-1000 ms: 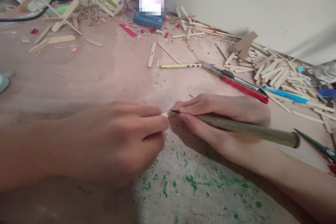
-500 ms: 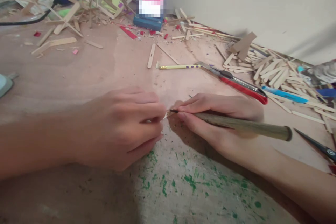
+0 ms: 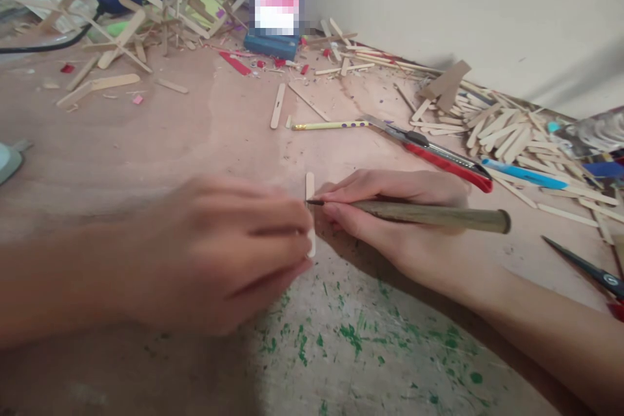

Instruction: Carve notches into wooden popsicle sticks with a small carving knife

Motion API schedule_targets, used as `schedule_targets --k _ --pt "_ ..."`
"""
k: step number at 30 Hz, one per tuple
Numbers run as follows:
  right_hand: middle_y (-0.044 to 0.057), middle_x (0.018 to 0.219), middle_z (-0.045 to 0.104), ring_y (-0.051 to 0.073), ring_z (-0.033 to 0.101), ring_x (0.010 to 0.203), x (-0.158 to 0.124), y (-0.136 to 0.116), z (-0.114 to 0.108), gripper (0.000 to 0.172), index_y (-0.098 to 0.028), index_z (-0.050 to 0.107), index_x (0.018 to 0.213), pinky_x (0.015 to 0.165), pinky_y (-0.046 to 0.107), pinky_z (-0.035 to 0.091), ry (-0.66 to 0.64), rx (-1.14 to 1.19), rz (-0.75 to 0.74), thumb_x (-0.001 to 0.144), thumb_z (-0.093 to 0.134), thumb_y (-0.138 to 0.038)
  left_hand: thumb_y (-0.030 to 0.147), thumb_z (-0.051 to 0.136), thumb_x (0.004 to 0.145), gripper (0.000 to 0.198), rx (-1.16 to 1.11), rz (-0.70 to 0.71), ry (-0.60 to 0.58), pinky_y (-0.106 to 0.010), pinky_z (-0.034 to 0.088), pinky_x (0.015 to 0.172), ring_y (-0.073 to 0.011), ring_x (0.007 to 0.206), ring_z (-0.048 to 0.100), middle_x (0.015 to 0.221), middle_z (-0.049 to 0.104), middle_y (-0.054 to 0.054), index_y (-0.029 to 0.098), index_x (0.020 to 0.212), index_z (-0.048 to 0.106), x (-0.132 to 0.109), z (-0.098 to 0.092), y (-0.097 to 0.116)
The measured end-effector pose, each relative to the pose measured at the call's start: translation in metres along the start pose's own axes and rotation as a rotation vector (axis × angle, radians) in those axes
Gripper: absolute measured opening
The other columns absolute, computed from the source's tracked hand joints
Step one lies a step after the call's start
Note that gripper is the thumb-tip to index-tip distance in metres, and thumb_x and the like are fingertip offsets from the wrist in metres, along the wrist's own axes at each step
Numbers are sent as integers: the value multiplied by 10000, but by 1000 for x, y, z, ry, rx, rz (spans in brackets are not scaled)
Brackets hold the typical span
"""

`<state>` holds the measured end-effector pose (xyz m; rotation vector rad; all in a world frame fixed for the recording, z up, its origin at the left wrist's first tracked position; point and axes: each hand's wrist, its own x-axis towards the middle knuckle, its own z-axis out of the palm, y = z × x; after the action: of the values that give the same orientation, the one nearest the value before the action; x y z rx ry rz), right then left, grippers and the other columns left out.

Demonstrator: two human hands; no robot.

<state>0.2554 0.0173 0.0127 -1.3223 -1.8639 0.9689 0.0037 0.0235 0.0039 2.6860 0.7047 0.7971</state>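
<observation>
My right hand (image 3: 390, 208) is closed round a slim tool with a round wooden handle (image 3: 433, 216) and a thin dark pointed tip, perhaps an awl. That tip touches or hovers over the middle of a craft stick (image 3: 310, 183), which lies with its length running away from me. My left hand (image 3: 244, 247), smeared by motion, has its fingers curled over the stick's left side. Its fingertips seem to pinch the stick, though part of the contact is hidden. Both ends of the stick show beyond the fingers.
Beyond my hands lie a yellow pencil (image 3: 331, 125), a red box cutter (image 3: 439, 159) and a blue pen (image 3: 524, 173). Scissors (image 3: 580, 266) are at right. Craft sticks pile up (image 3: 507, 127) at back right. A stick structure (image 3: 121, 39) stands back left, near a blue phone stand (image 3: 272, 45).
More of the craft stick now shows, running lengthwise between my hands; before, only a small pale bit was visible. My left hand has moved slightly nearer me, and the tool's handle has swung a little.
</observation>
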Motion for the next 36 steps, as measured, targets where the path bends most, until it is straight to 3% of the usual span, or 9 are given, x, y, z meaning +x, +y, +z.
schedule_targets --k 2,4,8,11,15,21,28,36 --pt "40 944 852 194 789 763 2 0 -1 68 -254 870 895 578 275 613 -5 28 27 901 858 -321 350 570 1108 232 101 4 -6 -386 632 910 -229 1087 772 1253 794 -27 227 1144 763 3 3 -7" --pt "45 921 852 180 780 723 4 0 -3 94 -243 883 924 558 256 599 -28 52 35 892 863 -330 473 556 1116 396 188 -52 -56 -485 604 1042 -299 1281 715 1442 724 -75 187 1353 694 6 7 -13" --pt "49 933 856 183 787 729 8 -1 -8 94 -245 882 923 570 253 609 -66 51 55 880 863 -326 698 469 1090 745 233 -82 -155 -559 373 1332 -311 1547 533 1638 579 -110 136 1572 541 9 16 -19" --pt "54 938 860 191 798 742 11 -1 -11 90 -243 883 919 566 245 617 -71 52 64 868 870 -317 711 510 1068 775 228 -68 -174 -566 321 1359 -301 1546 538 1623 584 -114 119 1566 564 9 19 -19" --pt "52 911 858 181 800 740 12 0 -11 100 -238 888 933 617 238 638 -60 77 62 861 885 -308 687 563 1048 774 225 -87 -162 -561 326 1358 -301 1545 539 1623 580 -94 105 1558 578 8 19 -17" --pt "59 936 860 207 798 755 12 0 -10 76 -251 878 889 574 269 621 -60 26 74 861 878 -321 696 569 1040 801 233 -105 -185 -571 343 1354 -303 1562 517 1652 540 -77 113 1589 547 9 19 -17" --pt "54 913 856 201 800 761 11 -4 -9 101 -253 889 932 566 255 617 -54 25 86 866 877 -329 677 604 1026 795 209 -109 -169 -592 382 1335 -326 1532 553 1624 564 -94 97 1570 572 10 18 -16" --pt "40 917 854 203 789 764 11 0 -11 114 -262 887 942 618 294 623 -67 30 76 857 889 -337 739 668 967 888 196 -104 -156 -586 325 1371 -337 1516 570 1596 587 -130 66 1543 597 12 19 -15"
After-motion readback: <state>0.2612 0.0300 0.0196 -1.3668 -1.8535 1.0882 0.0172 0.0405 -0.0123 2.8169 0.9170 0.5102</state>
